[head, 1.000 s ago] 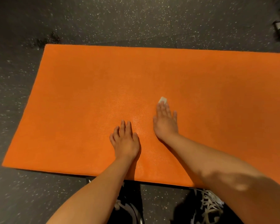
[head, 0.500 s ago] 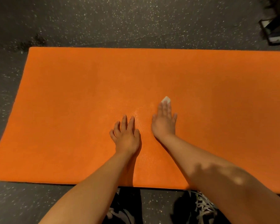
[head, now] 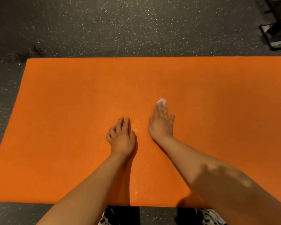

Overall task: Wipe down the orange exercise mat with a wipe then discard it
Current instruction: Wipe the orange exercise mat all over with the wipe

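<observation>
You are looking straight down at your two bare forearms reaching out over an orange exercise mat (head: pixel 68 124) that lies flat on a dark speckled floor (head: pixel 120 30). Your left hand (head: pixel 121 138) rests palm down on the mat and holds nothing; its two longer fingers reach forward while the outer ones are loosely bent. Your right hand (head: pixel 161 124) lies just beside it, a little farther forward, palm down with its fingers straight and close together. Under those fingertips is a small white wipe (head: pixel 161 100), pressed flat against the mat; only its pointed far corner shows beyond the fingers, and the rest is hidden beneath the hand. Between the two hands the mat carries a faint glistening patch (head: pixel 137 125). The mat spreads well out to the left of your left hand, where its end and far corner are in view, and runs out of view to the right of your right hand. Behind your wrists, past the mat's near edge, sits black-and-white patterned fabric (head: pixel 152 216). Far ahead and to the right of your right hand, off the mat, stands a dark-framed object with pale panels (head: pixel 276 36), too cropped to identify.
</observation>
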Action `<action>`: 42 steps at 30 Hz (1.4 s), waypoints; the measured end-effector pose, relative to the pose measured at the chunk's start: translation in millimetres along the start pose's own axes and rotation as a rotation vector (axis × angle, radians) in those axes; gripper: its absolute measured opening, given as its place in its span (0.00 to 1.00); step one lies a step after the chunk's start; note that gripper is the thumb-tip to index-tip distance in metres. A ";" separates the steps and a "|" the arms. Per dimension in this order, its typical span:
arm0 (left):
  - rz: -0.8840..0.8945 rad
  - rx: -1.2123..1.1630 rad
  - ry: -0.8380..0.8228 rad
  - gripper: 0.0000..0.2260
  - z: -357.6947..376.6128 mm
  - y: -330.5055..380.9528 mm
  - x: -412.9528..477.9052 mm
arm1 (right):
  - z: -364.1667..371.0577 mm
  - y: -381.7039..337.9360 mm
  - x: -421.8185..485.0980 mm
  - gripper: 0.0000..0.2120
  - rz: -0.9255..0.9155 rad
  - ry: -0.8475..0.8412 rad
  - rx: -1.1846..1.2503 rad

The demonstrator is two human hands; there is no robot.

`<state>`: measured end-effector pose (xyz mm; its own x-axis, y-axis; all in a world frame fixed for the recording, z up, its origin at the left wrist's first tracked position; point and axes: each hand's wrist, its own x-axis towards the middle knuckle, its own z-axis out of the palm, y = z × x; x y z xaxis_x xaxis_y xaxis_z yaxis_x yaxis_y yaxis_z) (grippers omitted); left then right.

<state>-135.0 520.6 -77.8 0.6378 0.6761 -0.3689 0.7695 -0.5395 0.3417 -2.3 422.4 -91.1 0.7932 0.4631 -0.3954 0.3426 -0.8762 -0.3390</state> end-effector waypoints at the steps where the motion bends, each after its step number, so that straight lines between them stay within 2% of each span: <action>1: 0.003 0.017 0.005 0.26 0.6 0.9 1.3 | 4.3 -12.6 -1.7 0.28 -0.070 -0.025 0.001; 4: -0.017 -0.002 0.012 0.25 0.7 4.8 11.4 | 12.8 -38.4 -5.2 0.29 -0.359 -0.137 -0.107; 7: -0.013 -0.012 0.016 0.25 3.3 -0.7 14.9 | 7.1 -30.5 1.5 0.28 -0.471 -0.158 -0.196; 9: -0.006 0.014 0.016 0.25 4.8 -4.0 13.9 | 0.3 -13.3 7.1 0.27 -0.367 -0.111 -0.194; 12: -0.020 0.035 0.006 0.25 3.5 0.1 14.1 | -13.7 11.3 18.6 0.28 -0.014 -0.017 -0.110; 14: -0.032 0.041 0.015 0.25 2.0 4.3 14.8 | -13.4 8.7 19.8 0.28 0.058 -0.007 -0.091; 16: -0.040 0.026 0.028 0.26 -0.2 7.1 16.6 | -9.1 -9.2 14.7 0.28 -0.041 -0.041 -0.072; 20: -0.033 -0.025 0.092 0.24 -5.5 6.8 24.6 | 6.5 -42.3 2.4 0.27 -0.417 -0.187 -0.099; 22: 0.011 -0.044 0.098 0.24 -7.0 7.0 31.1 | 7.5 -35.1 6.1 0.27 -0.493 -0.195 -0.143; 24: 0.076 -0.035 0.058 0.25 -7.6 10.0 38.9 | -0.5 -14.3 16.4 0.28 -0.395 -0.111 -0.153; 28: 0.077 0.039 -0.025 0.25 -5.7 19.6 48.7 | -25.8 19.9 40.0 0.29 0.031 -0.002 -0.070; 30: 0.062 0.031 -0.004 0.24 -6.0 25.0 52.1 | -22.6 8.0 44.5 0.30 0.043 -0.004 -0.050; 31: 0.076 0.022 0.016 0.23 -6.1 27.9 54.9 | -20.5 -2.4 45.8 0.31 -0.009 -0.024 -0.018; 34: 0.172 0.027 0.034 0.23 -7.0 36.8 67.7 | -15.0 -27.4 47.3 0.30 -0.302 -0.129 0.001; 36: 0.162 0.012 -0.004 0.25 -7.3 39.9 77.4 | -17.6 -26.3 51.3 0.28 -0.400 -0.157 -0.057; 38: 0.140 0.026 -0.029 0.25 -6.3 37.0 80.8 | -22.1 -11.3 57.9 0.28 -0.349 -0.089 -0.098; 42: 0.156 0.042 -0.052 0.25 -4.4 30.7 78.7 | -36.6 21.3 72.6 0.28 0.086 0.072 -0.014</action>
<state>-61.3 559.4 -92.5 0.7496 0.5563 -0.3587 0.6610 -0.6572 0.3621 81.0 432.4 -95.8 0.8537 0.3761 -0.3603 0.2785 -0.9142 -0.2943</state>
